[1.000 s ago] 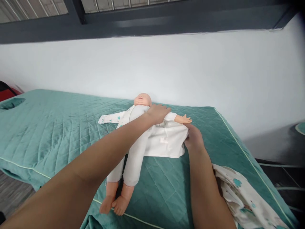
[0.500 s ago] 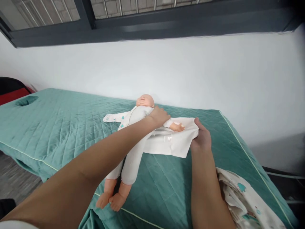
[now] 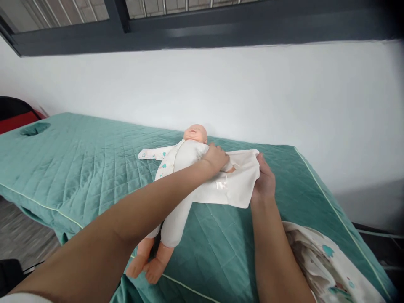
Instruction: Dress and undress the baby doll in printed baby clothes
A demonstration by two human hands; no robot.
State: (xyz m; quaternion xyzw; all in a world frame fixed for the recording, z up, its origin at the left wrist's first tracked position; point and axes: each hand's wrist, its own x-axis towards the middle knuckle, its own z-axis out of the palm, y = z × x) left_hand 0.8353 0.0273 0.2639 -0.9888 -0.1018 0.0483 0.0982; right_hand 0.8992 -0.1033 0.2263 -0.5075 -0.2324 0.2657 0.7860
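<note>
A baby doll (image 3: 176, 225) in white underclothes lies on its back, head toward the wall and bare feet toward me. A white baby top with green prints (image 3: 162, 169) is under it, one sleeve over the doll's arm on the left side. My left hand (image 3: 216, 159) is closed round the doll's other arm near the elbow, and the doll's hand (image 3: 232, 169) shows only partly past my fingers. Between finger and thumb, my right hand (image 3: 265, 179) grips the edge of the top's spread front panel (image 3: 238, 189), its plain inside and label facing up.
The doll lies on a bed with a green quilted cover (image 3: 94, 151), which has a hole (image 3: 35, 128) at its far left end. Crumpled printed baby clothing (image 3: 328, 261) lies at the lower right. A white wall (image 3: 221, 92) and dark window frame (image 3: 252, 25) stand behind.
My left hand has slid a little right along the doll's arm, covering more of it, and the doll's hand now shows less. My right hand still grips the top's edge.
</note>
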